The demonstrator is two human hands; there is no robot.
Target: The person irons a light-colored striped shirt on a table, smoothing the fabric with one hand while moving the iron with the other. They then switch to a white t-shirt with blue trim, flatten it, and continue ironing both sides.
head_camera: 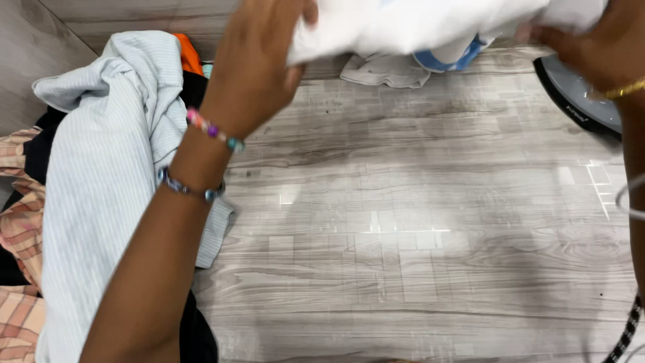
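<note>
Grey wood-grain bench [416,269] lies nearest, bare in the middle, with one heap of clothes [101,202] on its left edge: a pale striped shirt on top, a checked one and a black one under it. Farther off, two hands hold one white cloth [416,23] up between them, stretched left to right; left hand [259,60] pinches its left end, right hand [598,44] its right. One iron [578,94] sits just under the right hand.

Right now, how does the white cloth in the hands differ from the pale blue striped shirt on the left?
The white cloth is plain and held up by the left hand and right hand; the pale blue striped shirt is finely striped and lies untouched on a clothes pile. The cloth is bunched, the shirt draped long. Both are light fabrics.
</note>
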